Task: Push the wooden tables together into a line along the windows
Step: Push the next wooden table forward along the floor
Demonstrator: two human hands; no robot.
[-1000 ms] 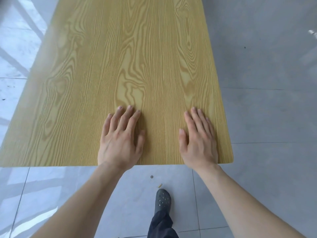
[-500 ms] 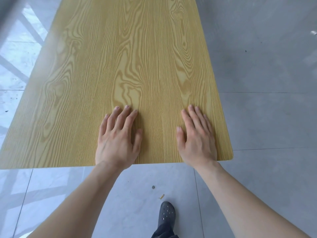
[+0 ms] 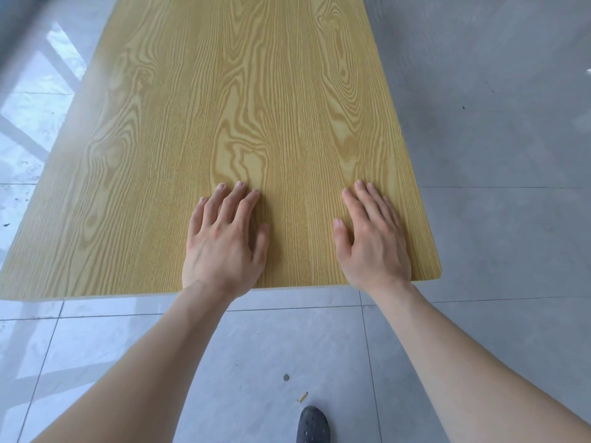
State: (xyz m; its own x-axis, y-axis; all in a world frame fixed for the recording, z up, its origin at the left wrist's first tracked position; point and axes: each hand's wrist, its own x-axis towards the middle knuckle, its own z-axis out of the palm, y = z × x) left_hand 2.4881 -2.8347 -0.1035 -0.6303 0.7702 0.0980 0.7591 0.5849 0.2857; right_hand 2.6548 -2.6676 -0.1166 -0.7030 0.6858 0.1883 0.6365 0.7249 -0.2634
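Observation:
One wooden table (image 3: pixel 224 107) with a yellow-brown grained top fills the upper middle of the head view and runs away from me. My left hand (image 3: pixel 224 241) lies flat, palm down, on the top near its front edge, fingers slightly spread. My right hand (image 3: pixel 374 241) lies flat the same way close to the front right corner. Neither hand grips anything. The table's legs and far end are hidden.
Grey floor tiles (image 3: pixel 495 219) surround the table. Bright window reflections (image 3: pixel 28 123) lie on the floor to the left. A dark perforated shoe (image 3: pixel 313 426) stands below the table edge, near a small yellow scrap (image 3: pixel 303 397) and a dark spot (image 3: pixel 286 377).
The table's front edge and both hands sit slightly higher in the view. The floor bits and shoe have slid down toward the bottom edge. The hands kept their flat pose.

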